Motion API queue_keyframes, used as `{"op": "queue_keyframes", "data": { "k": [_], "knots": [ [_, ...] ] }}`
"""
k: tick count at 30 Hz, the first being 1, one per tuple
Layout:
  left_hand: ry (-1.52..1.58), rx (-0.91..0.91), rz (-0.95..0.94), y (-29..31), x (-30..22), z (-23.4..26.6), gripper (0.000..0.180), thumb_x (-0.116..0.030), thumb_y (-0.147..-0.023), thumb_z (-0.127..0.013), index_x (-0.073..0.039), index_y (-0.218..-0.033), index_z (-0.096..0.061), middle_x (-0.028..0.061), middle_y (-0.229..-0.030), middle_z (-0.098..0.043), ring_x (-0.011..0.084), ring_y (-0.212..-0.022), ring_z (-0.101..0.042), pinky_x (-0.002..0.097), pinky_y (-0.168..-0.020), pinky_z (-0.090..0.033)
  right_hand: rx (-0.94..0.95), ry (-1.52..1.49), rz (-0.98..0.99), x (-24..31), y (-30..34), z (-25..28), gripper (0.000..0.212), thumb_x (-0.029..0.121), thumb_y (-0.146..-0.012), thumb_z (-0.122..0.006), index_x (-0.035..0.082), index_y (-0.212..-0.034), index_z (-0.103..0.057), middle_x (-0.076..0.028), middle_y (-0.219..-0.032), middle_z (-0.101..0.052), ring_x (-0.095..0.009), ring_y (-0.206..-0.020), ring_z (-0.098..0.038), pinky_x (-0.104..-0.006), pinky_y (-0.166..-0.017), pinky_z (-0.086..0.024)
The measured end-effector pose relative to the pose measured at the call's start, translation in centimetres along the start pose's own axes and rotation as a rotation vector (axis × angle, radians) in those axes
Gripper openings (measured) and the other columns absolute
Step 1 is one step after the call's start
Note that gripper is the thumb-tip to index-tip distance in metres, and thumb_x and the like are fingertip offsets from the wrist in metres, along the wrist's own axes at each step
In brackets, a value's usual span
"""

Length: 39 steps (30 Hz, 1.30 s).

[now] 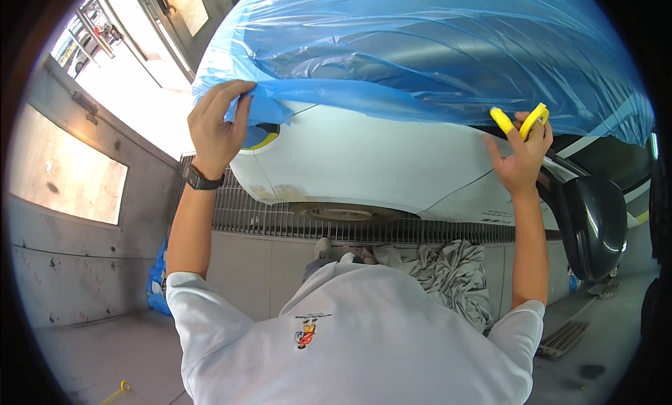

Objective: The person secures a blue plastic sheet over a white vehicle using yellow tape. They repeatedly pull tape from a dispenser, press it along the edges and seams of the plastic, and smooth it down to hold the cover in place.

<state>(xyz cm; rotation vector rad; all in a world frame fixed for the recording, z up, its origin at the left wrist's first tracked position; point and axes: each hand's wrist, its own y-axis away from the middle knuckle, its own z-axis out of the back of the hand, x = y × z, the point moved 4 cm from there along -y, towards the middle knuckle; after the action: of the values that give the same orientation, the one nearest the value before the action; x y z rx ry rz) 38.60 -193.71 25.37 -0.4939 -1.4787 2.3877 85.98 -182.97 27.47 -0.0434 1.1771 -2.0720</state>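
Blue plastic masking film (420, 48) covers the upper part of a white car, its folded edge running above the white fender (343, 150). My left hand (218, 129), with a dark watch at the wrist, is closed, pinching the film's left edge near the headlight's yellow-taped corner (264, 142). My right hand (521, 164) holds a roll of yellow masking tape (536, 118) at the film's lower edge. A yellow band, seemingly tape, covers one of its fingertips (501, 119). Part of the roll is hidden behind my fingers.
A black side mirror (593, 226) juts out right of my right forearm. Beneath the car lie a tire (353, 212) and floor grating (259, 219). Crumpled grey cloth (451, 275) lies by my feet. An open doorway (133, 76) is at the left, beside a grey panel wall (77, 265).
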Motion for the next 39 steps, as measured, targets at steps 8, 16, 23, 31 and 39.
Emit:
{"op": "queue_keyframes", "data": {
  "k": [8, 16, 23, 31, 39],
  "knots": [
    [-0.023, -0.081, -0.144, -2.5, -0.4, 0.6, 0.026, 0.009, -0.084, -0.077, -0.003, -0.108, -0.080, 0.0129, -0.098, -0.075, 0.0277, -0.085, -0.073, 0.0348, -0.075, -0.057, -0.015, 0.055, -0.059, 0.9, -0.6, -2.5, 0.025, 0.026, -0.087, -0.087, 0.011, -0.105, -0.080, -0.012, -0.117, -0.066, -0.030, -0.116, -0.059, -0.0569, -0.112, -0.030],
    [-0.055, -0.002, -0.152, -2.0, 0.8, 0.3, 0.022, 0.009, -0.088, -0.077, -0.001, -0.107, -0.078, 0.0153, -0.100, -0.076, 0.0310, -0.090, -0.074, 0.0374, -0.080, -0.059, -0.134, 0.051, -0.043, -0.9, 0.2, 1.1, 0.019, 0.025, -0.084, -0.086, 0.011, -0.088, -0.073, -0.008, -0.103, -0.068, -0.028, -0.102, -0.063, -0.0572, -0.110, -0.033],
    [-0.240, 0.156, -0.162, -1.1, -0.7, -1.4, 0.039, 0.003, -0.090, -0.075, -0.004, -0.128, -0.071, 0.0169, -0.125, -0.069, 0.0366, -0.113, -0.067, 0.0465, -0.097, -0.055, -0.349, -0.427, -0.445, -3.4, 4.8, 5.9, 0.021, 0.019, -0.101, -0.071, -0.001, -0.101, -0.067, -0.006, -0.073, -0.059, -0.014, -0.062, -0.054, -0.0339, -0.065, -0.044],
    [-0.228, 0.341, -0.278, -2.4, -3.6, -4.7, 0.043, 0.005, -0.084, -0.075, -0.004, -0.126, -0.073, 0.0153, -0.107, -0.073, 0.0338, -0.101, -0.070, 0.0445, -0.092, -0.056, 0.083, -0.981, -1.079, -3.6, 6.8, 1.4, 0.044, 0.003, -0.090, -0.057, 0.005, -0.133, -0.068, -0.001, -0.092, -0.062, -0.004, -0.069, -0.053, -0.0231, -0.059, -0.042],
    [-0.015, 0.290, -0.383, -1.9, -2.3, -2.0, 0.029, 0.006, -0.085, -0.074, -0.001, -0.113, -0.076, 0.0149, -0.099, -0.073, 0.0340, -0.088, -0.072, 0.0437, -0.078, -0.057, -0.302, -1.520, -1.454, -1.8, 4.9, -1.8, 0.028, 0.019, -0.099, -0.073, 0.001, -0.118, -0.065, -0.006, -0.101, -0.069, -0.013, -0.079, -0.066, -0.0283, -0.060, -0.049]
  ]
}}
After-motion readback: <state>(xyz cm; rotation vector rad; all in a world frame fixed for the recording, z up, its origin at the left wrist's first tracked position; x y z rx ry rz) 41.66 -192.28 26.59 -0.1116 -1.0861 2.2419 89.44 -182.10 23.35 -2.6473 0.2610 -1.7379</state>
